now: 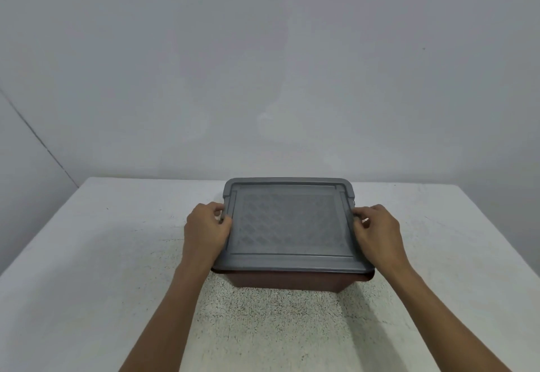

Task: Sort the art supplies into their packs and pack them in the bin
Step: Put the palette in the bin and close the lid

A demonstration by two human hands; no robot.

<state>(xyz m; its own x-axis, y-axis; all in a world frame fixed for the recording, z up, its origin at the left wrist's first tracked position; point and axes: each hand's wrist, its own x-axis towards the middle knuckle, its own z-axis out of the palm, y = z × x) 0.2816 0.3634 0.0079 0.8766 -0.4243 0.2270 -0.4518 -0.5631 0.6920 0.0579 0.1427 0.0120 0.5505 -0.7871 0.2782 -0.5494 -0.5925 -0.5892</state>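
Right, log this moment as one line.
grey plastic lid on brown bin | left hand at lid's left edge | right hand at right edge | white table

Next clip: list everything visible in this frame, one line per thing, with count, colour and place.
bin: one, dark reddish-brown, on the table at centre, only its near wall showing under the lid
lid: one, grey with a diamond pattern on top, sitting on the bin
table: one, white and speckled, filling the lower half
wall: plain pale grey, behind the table
art supplies: none visible
left hand: one, at the lid's left edge, fingers curled on the side latch
right hand: one, at the lid's right edge, likewise
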